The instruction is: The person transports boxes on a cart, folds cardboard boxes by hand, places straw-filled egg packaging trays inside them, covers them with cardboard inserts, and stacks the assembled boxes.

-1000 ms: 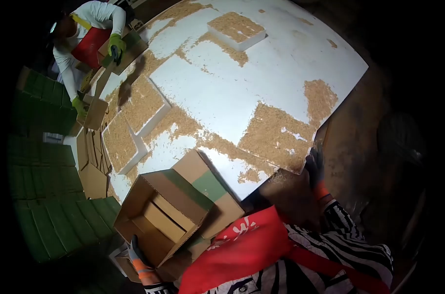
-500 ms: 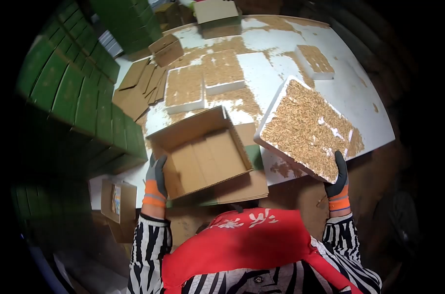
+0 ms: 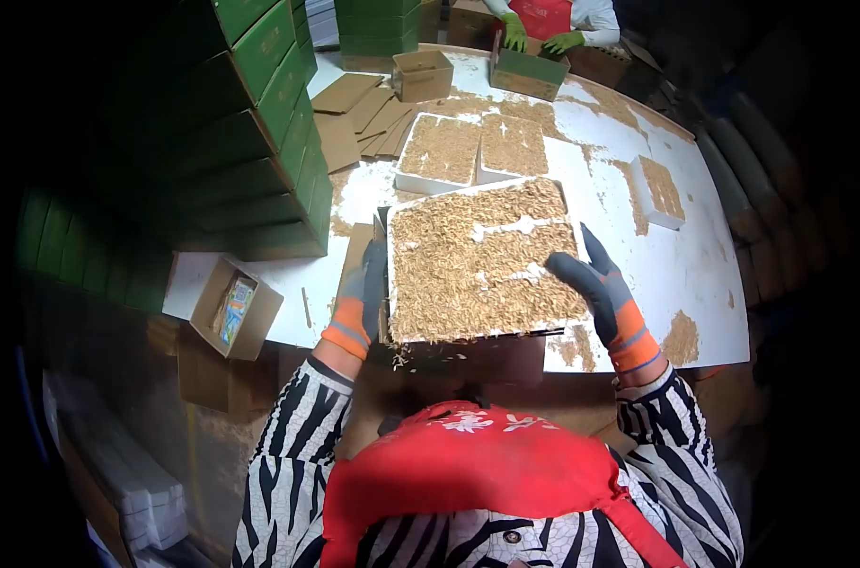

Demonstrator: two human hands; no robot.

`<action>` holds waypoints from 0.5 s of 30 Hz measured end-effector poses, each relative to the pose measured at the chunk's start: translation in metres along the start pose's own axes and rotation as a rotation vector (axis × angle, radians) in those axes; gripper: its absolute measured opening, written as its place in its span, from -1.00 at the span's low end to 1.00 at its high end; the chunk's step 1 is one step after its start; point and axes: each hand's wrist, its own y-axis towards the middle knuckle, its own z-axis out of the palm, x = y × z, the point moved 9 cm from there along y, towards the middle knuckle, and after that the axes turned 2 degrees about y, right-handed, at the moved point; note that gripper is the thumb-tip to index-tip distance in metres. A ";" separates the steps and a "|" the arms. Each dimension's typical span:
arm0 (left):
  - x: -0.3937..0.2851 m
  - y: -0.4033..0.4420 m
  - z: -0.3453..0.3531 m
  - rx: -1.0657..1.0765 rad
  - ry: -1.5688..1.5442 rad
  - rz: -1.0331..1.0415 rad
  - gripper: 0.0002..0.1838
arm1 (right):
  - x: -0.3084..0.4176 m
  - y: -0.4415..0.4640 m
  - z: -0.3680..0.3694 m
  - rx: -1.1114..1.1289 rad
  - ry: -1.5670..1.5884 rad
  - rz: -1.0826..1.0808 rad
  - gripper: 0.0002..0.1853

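Note:
A white foam tray (image 3: pixel 482 260) full of wood shavings lies level over the cardboard box, whose dark rim shows only at its left and lower edges. My left hand (image 3: pixel 363 284), in a grey and orange glove, is closed on the box's left side. At the tray's right edge is my right hand (image 3: pixel 602 289), its thumb over the shavings and its fingers spread along the outside, holding the tray. White strips show through the shavings. A few shavings fall at the lower left corner.
Two foam trays (image 3: pixel 439 151) stand behind, near flattened cardboard (image 3: pixel 359 114) and a small carton (image 3: pixel 423 78). Green boxes (image 3: pixel 283 104) are stacked at left. An open carton with packets (image 3: pixel 259 308) sits at front left. Across the white table (image 3: pixel 600 199), a co-worker's gloved hands (image 3: pixel 539 38) touch a green box.
The shavings-filled tray has moved left from the table's right side to over the open box. My right hand came with it, and my left hand stayed on the box. The view has turned.

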 end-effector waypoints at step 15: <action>-0.060 -0.043 0.092 -0.043 1.775 0.906 -0.31 | -0.086 0.077 0.025 0.389 -1.840 -0.022 -0.51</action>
